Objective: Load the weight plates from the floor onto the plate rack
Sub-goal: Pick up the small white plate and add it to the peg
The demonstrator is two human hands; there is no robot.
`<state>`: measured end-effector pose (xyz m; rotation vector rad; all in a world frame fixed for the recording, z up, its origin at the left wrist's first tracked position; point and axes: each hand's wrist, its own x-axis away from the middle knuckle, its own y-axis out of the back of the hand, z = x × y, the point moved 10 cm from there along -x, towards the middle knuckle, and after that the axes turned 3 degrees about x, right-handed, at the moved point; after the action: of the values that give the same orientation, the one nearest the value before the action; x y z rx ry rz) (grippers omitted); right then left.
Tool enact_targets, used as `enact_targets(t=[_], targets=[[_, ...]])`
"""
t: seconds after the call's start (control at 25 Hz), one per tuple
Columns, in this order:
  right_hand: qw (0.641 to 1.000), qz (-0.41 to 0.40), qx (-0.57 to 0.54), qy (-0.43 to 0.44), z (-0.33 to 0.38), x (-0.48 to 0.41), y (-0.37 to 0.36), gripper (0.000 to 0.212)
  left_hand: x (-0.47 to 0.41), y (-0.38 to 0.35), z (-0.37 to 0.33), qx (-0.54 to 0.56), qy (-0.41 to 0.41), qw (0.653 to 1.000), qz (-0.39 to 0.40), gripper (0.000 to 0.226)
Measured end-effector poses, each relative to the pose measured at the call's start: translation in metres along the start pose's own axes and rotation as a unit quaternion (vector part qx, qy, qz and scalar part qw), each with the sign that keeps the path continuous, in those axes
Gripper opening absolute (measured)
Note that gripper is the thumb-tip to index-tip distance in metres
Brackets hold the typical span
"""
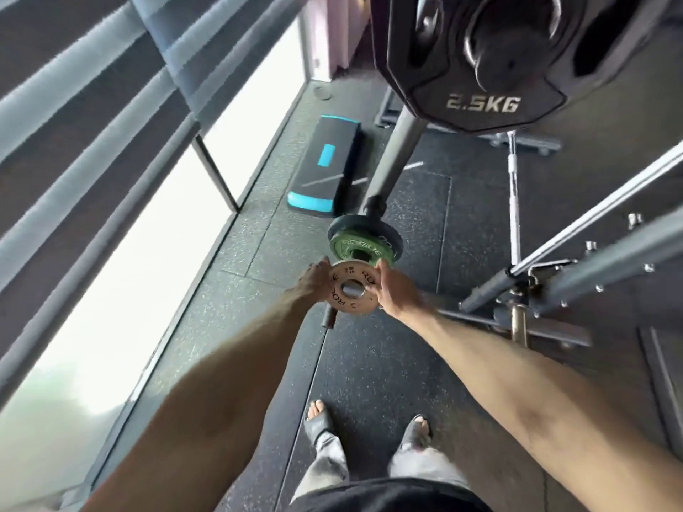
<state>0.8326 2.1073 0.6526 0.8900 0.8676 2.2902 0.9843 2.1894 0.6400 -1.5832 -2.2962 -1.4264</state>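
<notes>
Item in hand: a small pale Rogue change plate [354, 271], held face-on toward the camera just in front of a green Rogue plate [353, 247], which sits with a darker plate [342, 227] behind it on a low peg of the plate rack. The left hand [314, 280] grips the rim at 9 o'clock and the right hand [391, 290] grips it at 3 o'clock, fingers curled over the edge. Gripping opposite sides keeps the disc square to the peg, so the bore lines up. Bright metal shows through the bore, which I take to be the peg end. Whether the plate is threaded on or only lined up cannot be determined. The grey rack post [391, 160] rises toward 12 o'clock, where a black 2.5KG plate [484, 105] hangs on an upper peg. An aerobic step [329, 160] lies at 11 o'clock and a barbell [512, 186] at 2 o'clock on the rubber floor [369, 364]. Assessment: seating step in hand. The plate needs pushing back until it meets the green one.
</notes>
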Motion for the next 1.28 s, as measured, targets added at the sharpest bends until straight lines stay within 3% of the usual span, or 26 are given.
enact_targets(t=[0.12, 0.2, 0.36, 0.48, 0.6, 0.68, 0.8, 1.04, 1.28], targets=[[0.992, -0.045, -0.086, -0.078, -0.011, -0.008, -0.006, 0.041, -0.016, 0.0, -0.003, -0.046, -0.027, 0.998, 0.019, 0.023], [0.991, -0.057, -0.09, -0.081, -0.012, -0.01, -0.011, 0.051, -0.022, 0.0, -0.002, -0.061, -0.035, 0.997, 0.018, 0.023], [0.988, -0.069, -0.057, -0.127, -0.015, -0.018, -0.012, 0.038, -0.034, -0.001, -0.004, -0.028, -0.052, 0.998, 0.013, 0.025], [0.976, -0.117, -0.097, -0.155, -0.024, -0.029, -0.003, 0.026, -0.05, 0.005, -0.002, 0.052, 0.01, 0.998, -0.015, 0.023], [0.959, -0.097, -0.142, -0.227, -0.04, -0.035, -0.023, 0.036, -0.065, -0.017, 0.013, 0.101, 0.097, 0.99, 0.024, 0.024], [0.95, -0.067, -0.214, -0.219, -0.031, -0.044, -0.04, 0.043, -0.073, -0.026, 0.012, 0.126, 0.111, 0.985, 0.03, 0.03], [0.947, -0.08, -0.218, -0.22, -0.022, -0.061, -0.028, 0.054, -0.087, -0.025, -0.004, 0.144, 0.115, 0.982, 0.027, 0.031], [0.947, -0.08, -0.206, -0.232, -0.029, -0.089, -0.021, 0.045, -0.115, -0.027, -0.019, 0.132, 0.152, 0.977, 0.075, 0.027], [0.939, -0.072, -0.249, -0.225, -0.028, -0.138, 0.007, 0.039, -0.15, -0.015, -0.042, 0.098, 0.126, 0.981, 0.107, 0.032]])
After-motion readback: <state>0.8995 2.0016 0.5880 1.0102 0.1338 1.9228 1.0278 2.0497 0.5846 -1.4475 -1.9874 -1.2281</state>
